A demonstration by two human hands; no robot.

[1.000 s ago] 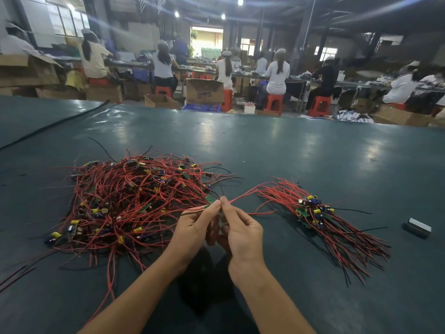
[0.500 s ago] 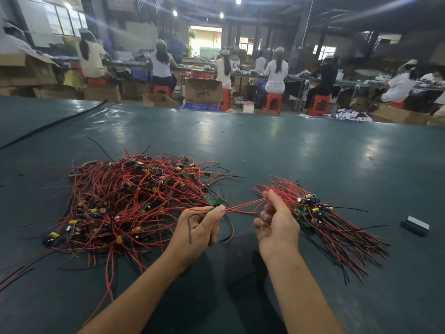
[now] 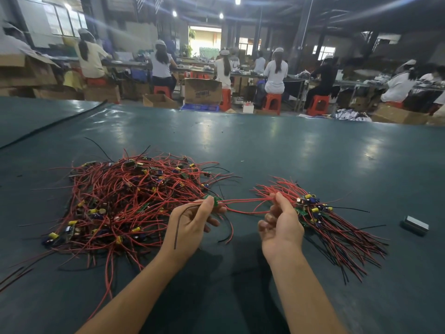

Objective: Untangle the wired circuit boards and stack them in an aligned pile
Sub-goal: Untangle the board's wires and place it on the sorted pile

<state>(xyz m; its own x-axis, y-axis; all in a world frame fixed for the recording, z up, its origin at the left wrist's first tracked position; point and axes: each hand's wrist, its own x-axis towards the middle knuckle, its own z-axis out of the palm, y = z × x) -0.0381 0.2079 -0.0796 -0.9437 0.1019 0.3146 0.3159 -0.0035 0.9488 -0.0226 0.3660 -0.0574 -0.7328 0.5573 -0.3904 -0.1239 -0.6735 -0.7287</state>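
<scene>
Dark green desk (image 3: pixel 289 153) in a busy workshop, shiny enough to catch the ceiling lights. The person's left hand (image 3: pixel 192 222) pinches a small green circuit board (image 3: pixel 215 201) between thumb and fingertips, and a thin black wire (image 3: pixel 177 227) comes out of that grip and hangs down across the hand toward the wrist. The right hand (image 3: pixel 280 225) has thumb and forefinger clamped on the red wires (image 3: pixel 245 201) that run out of that board, with the other fingers loosely curled under. Those wires are stretched between the two hands, just above the desk. Right beside the right hand, on its outer side, lies the sorted bundle (image 3: pixel 320 218): boards with yellow and blue parts bunched together, and red and black leads fanning out toward the near right. On the other side, left of the left hand and touching it at the edge, is the tangled heap (image 3: pixel 125 201), a big mess of red leads with boards and yellow parts poking out all over. Well off to the right a small grey block (image 3: pixel 415 225) lies by itself. Past the far edge of the desk, people sit with their backs turned on red stools (image 3: pixel 272 102) at long benches, with a cardboard box (image 3: pixel 203 90) and more cartons on the floor around them.
</scene>
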